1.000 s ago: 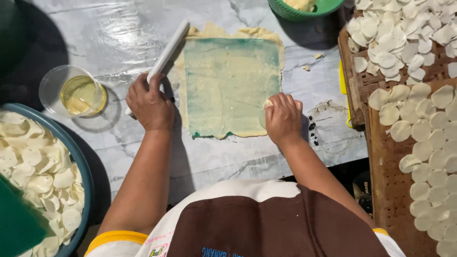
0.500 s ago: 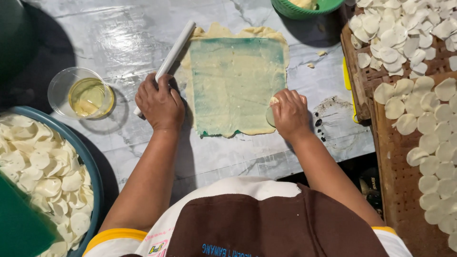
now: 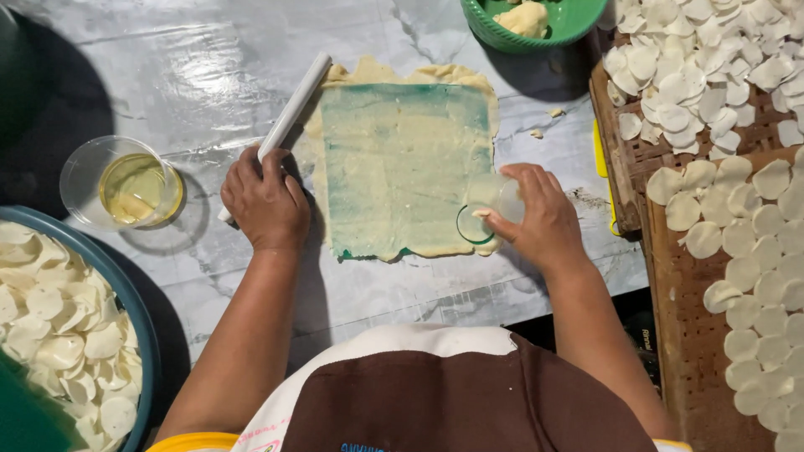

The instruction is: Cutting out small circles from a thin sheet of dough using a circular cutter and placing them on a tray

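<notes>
left hand closed on the lower end of white rolling stick, resting on table | right hand grasps clear round cutter cup, tilted, rim on lower right corner of dough sheet | oil cup left of the stick, apart

Both bare forearms extend forward from the torso, elbows bent and held close to the body. The left hand lies palm down, its fingers curled over a thin white plastic rolling rod. The right hand is tilted inward, fingers and thumb closed around a small clear round cup cutter.
</notes>
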